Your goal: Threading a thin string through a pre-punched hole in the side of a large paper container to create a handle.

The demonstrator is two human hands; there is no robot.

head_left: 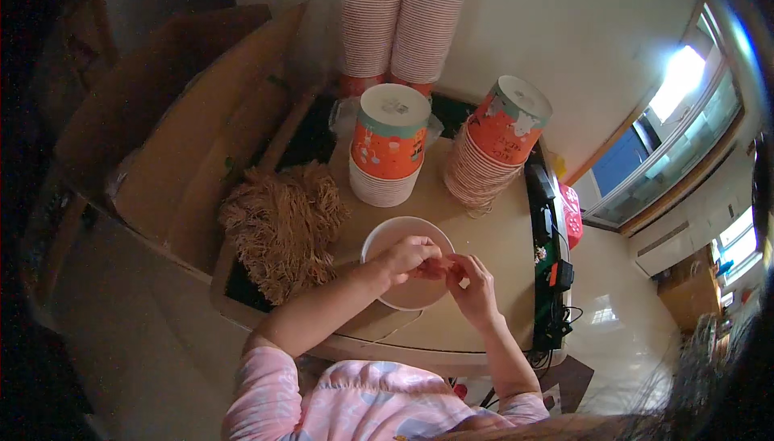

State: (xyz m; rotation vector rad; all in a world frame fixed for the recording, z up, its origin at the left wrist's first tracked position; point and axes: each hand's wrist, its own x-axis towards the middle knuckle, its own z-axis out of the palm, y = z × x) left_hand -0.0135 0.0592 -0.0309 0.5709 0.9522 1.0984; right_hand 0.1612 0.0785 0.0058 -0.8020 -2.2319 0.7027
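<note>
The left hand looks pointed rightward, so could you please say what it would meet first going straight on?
Probably the right hand, directly ahead of the left hand; depth is unclear, and they may already touch.

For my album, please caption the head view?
Left hand and right hand close together over a white tub, near stacked orange buckets.

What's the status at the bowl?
Left hand and right hand together over bowl. Whether gripping anything, unclear. Brown bundle left of bowl, nothing visibly blocking.
</note>
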